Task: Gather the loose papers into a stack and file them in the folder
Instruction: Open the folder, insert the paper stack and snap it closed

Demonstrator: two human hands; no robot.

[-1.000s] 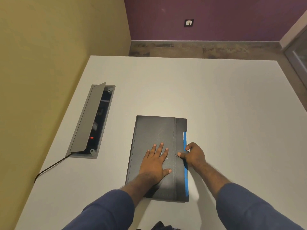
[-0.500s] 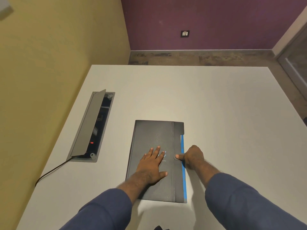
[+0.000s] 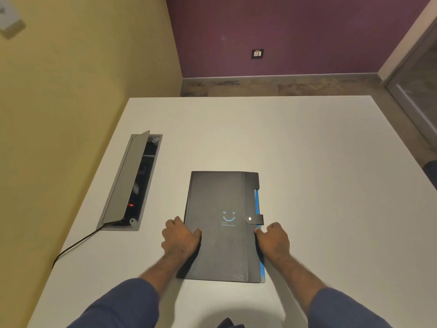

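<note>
- Filing is judged all but finished; no loose papers are seen on the white table [image 3: 307, 150]; only release of the folder seems left
- Folder [image 3: 220, 247], black, is laid flat and closed at the near middle of the table; its snap tab [image 3: 255, 218] is fastened over the right edge; a blue strip [image 3: 257, 202] shows along that edge, but whether papers lie inside cannot be told
- Left hand [image 3: 181, 240] is curled against the folder's left edge, thumb laid on the cover
- Right hand [image 3: 274, 240] is curled at the right edge, thumb touching it; a firm grip cannot be told
- Socket box [image 3: 132, 183] is set into the table at the left, lid raised; a cable [image 3: 75, 245] is led from it
</note>
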